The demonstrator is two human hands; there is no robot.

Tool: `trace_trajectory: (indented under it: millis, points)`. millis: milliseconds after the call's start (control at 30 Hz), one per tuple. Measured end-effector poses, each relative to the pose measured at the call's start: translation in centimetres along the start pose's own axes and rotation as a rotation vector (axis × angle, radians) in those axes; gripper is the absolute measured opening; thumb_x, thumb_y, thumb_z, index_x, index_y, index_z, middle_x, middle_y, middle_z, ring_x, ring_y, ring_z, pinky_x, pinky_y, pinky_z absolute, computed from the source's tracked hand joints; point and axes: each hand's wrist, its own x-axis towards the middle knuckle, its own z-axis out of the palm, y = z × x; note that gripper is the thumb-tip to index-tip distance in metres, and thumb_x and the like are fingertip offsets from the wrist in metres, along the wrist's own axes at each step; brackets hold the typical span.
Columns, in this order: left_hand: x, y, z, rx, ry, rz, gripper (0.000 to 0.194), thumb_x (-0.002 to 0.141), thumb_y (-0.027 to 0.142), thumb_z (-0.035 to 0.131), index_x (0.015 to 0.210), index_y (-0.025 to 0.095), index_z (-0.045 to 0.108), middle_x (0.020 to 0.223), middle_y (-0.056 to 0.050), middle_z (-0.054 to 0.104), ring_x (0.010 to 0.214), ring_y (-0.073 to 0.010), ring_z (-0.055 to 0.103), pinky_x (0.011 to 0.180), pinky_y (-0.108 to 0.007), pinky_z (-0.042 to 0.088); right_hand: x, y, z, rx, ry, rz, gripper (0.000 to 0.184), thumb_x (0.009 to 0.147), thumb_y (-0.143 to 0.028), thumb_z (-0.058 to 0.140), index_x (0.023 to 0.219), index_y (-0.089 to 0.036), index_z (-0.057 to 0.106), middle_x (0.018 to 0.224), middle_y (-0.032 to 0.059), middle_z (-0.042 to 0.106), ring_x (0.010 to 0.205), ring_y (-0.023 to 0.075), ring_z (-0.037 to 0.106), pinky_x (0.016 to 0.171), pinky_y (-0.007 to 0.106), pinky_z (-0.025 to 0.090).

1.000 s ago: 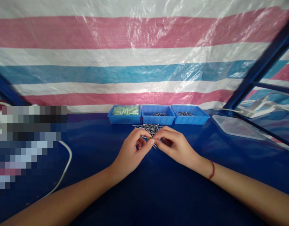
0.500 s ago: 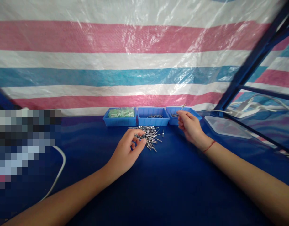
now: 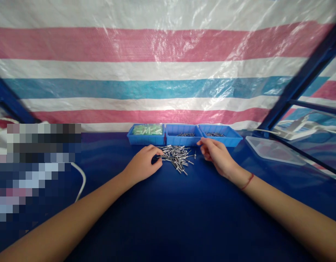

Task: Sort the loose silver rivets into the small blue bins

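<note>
A loose pile of silvery blind rivets lies on the blue table in front of a row of small blue bins. At the pile's left edge is my left hand, its thumb and fingers curved and apart, the fingertips at the outermost rivets. My right hand hovers to the right of the pile, before the right bin. Its fingers are loosely bent, and no rivet shows in them. Some rivets lie in the right bin and in the middle bin. One single rivet rests between the pile and my right hand.
The left bin holds pale green pieces. A clear plastic lid lies at the right, near a white power strip and a blue metal frame. A white cable curves at the left. Striped sheeting hangs behind.
My right hand has come down and back from over the right bin; the rivet it held is no longer seen in it. My left hand has drawn slightly left off the pile. The view has shifted a little.
</note>
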Motion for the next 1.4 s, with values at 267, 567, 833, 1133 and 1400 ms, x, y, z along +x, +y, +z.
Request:
trace_trajectory:
  millis: [267, 567, 833, 1133, 1400]
  points:
    - [0.1, 0.0, -0.3, 0.045, -0.08, 0.085, 0.019, 0.09, 0.024, 0.046, 0.094, 0.02, 0.064, 0.095, -0.004, 0.064, 0.087, -0.0179, 0.06, 0.08, -0.032, 0.046, -0.7, 0.7, 0.7, -0.305, -0.128, -0.171, 0.035, 0.081, -0.047, 0.051, 0.072, -0.015, 0.062, 0.053, -0.0032, 0.048, 0.046, 0.0081, 0.037, 0.043, 0.023, 0.026]
    - [0.1, 0.3, -0.3, 0.115, -0.084, 0.063, 0.014, 0.084, 0.019, 0.052, 0.092, 0.018, 0.063, 0.089, -0.004, 0.065, 0.084, -0.0198, 0.059, 0.075, -0.032, 0.045, -1.2, 0.3, 1.0, -0.403, -0.163, -0.234, 0.035, 0.083, -0.042, 0.048, 0.062, -0.016, 0.057, 0.052, -0.0033, 0.048, 0.049, 0.0098, 0.039, 0.051, 0.025, 0.031]
    - [0.1, 0.4, 0.1, 0.113, -0.086, 0.067, 0.016, 0.085, 0.017, 0.048, 0.093, 0.019, 0.062, 0.096, -0.004, 0.066, 0.088, -0.0202, 0.058, 0.08, -0.035, 0.044, -1.3, 0.3, 1.1, -0.399, -0.183, -0.245, 0.036, 0.082, -0.043, 0.048, 0.057, -0.018, 0.053, 0.053, -0.0024, 0.049, 0.051, 0.0108, 0.043, 0.054, 0.025, 0.034]
    - [-0.1, 0.4, 0.3, 0.114, -0.089, 0.059, 0.021, 0.089, 0.019, 0.044, 0.099, 0.02, 0.062, 0.101, -0.006, 0.064, 0.095, -0.0217, 0.058, 0.083, -0.037, 0.043, -1.1, 0.8, 1.0, -0.421, -0.196, -0.278, 0.036, 0.083, -0.041, 0.047, 0.056, -0.018, 0.052, 0.051, -0.0027, 0.049, 0.049, 0.0101, 0.042, 0.052, 0.025, 0.035]
    - [-0.4, 3.0, 0.3, -0.263, 0.137, 0.008, 0.016, 0.092, 0.023, 0.044, 0.093, 0.019, 0.06, 0.094, -0.003, 0.063, 0.089, -0.0163, 0.059, 0.081, -0.03, 0.045, -3.0, 0.7, 2.1, -0.348, -0.281, -0.449, 0.018, 0.079, -0.035, 0.059, 0.084, -0.017, 0.062, 0.068, -0.0002, 0.057, 0.057, 0.0112, 0.048, 0.054, 0.025, 0.041]
